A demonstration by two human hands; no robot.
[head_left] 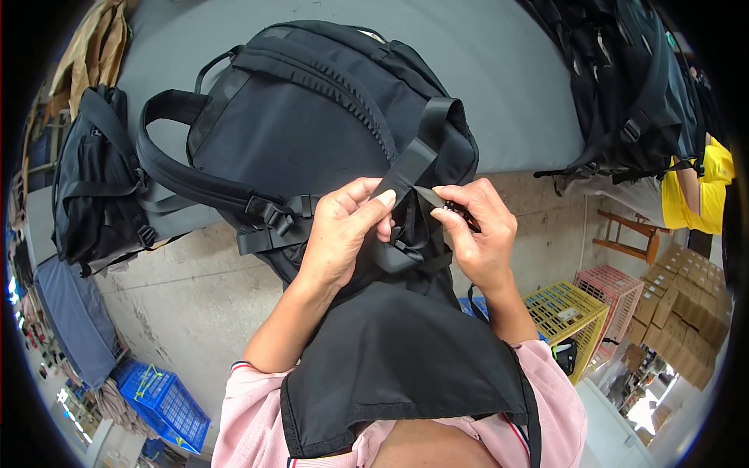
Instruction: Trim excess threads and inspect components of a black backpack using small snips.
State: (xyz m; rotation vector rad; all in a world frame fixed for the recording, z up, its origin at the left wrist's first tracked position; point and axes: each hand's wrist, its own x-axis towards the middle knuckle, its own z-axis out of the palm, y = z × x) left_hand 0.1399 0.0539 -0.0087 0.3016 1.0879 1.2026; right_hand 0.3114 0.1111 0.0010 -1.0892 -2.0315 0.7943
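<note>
A black backpack (296, 132) lies on the grey-covered table in front of me, partly over its near edge. My left hand (343, 226) is closed, pinching a flat black webbing strap (412, 162) between thumb and fingers at the backpack's right side. Just to the right, my right hand (480, 226) grips thread snips (428, 196) with a black handle. Their pointed metal tip is at the strap's edge, close to my left thumb; whether it touches the webbing I cannot tell. A black buckle (275, 215) hangs on the other shoulder strap, left of my left hand.
More black backpacks lie on the table (523, 93), one at the left (94, 179) and a pile at the right (632, 86). A person in yellow (698, 195) stands beyond. On the floor are a blue crate (164, 402), yellow crate (566, 308), pink crate (612, 292) and stacked cartons (686, 312).
</note>
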